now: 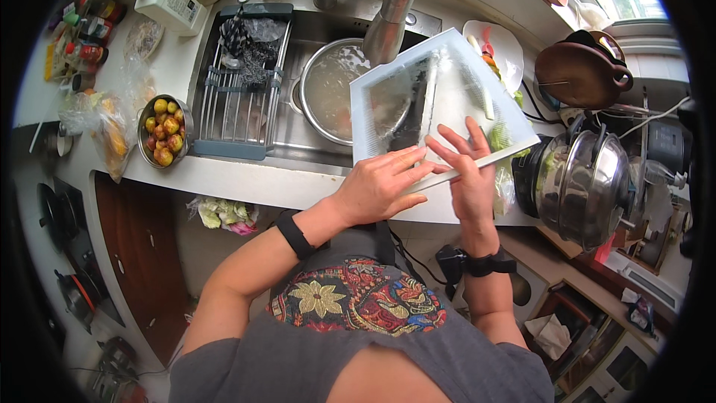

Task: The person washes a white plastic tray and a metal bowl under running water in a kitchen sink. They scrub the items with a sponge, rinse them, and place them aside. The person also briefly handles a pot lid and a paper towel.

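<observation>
A glass panel with a pale dotted border and a white edge strip [442, 81] is held tilted over the right part of the sink, below the steel faucet [385, 31]. My left hand [386, 182] grips its near edge, thumb below and fingers on top. My right hand [467, 165] is at the same edge, just to the right, fingers spread against the panel; the thumb is partly hidden. Behind and partly under the panel, a round steel basin [330, 84] of cloudy water stands in the sink. Wet streaks show on the glass.
A drying rack [232, 150] with a steel scourer spans the sink's left side. Left of it stand a steel bowl [189, 140] of small potatoes, plastic bags [109, 134] and a pump bottle [173, 4]. At right are a white plate [512, 50], leafy greens and a steel steamer pot [584, 179].
</observation>
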Motion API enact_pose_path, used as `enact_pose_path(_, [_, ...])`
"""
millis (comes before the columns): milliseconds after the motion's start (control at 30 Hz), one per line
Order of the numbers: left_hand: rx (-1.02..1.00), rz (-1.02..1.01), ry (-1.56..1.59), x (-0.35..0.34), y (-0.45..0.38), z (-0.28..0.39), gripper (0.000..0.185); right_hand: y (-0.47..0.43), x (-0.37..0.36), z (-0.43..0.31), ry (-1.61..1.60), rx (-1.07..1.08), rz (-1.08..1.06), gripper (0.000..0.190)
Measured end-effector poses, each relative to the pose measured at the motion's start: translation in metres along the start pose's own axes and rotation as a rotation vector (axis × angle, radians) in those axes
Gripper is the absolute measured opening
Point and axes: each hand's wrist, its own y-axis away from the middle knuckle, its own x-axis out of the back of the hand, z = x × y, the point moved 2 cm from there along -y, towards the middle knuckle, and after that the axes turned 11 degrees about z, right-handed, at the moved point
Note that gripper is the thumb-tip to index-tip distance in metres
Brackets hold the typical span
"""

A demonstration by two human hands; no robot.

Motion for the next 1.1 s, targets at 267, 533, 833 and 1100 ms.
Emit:
enact_pose_path(267, [0.615, -0.426, -0.433, -0.027, 0.025, -0.166, 0.028, -0.037, 0.032, -0.06, 0.319, -0.006, -0.152, 0.07])
enact_pose_path(533, [0.585, -0.738, -0.631, -0.098, 0.053, -0.274, 0.057, -0.07, 0.035, -0.051, 0.39, -0.078, -0.222, 0.069])
enact_pose_path(833, [0.864, -0.189, 0.308, -0.035, -0.01, -0.242, 0.014, -0.081, 0.051, -0.022, 0.275, -0.175, -0.321, 0.072])
enact_pose_path(1100, [0.562, 0.333, 0.734, -0.05, -0.081, -0.092, 0.011, -0.094, 0.027, -0.009, 0.27, -0.266, -0.461, 0.074])
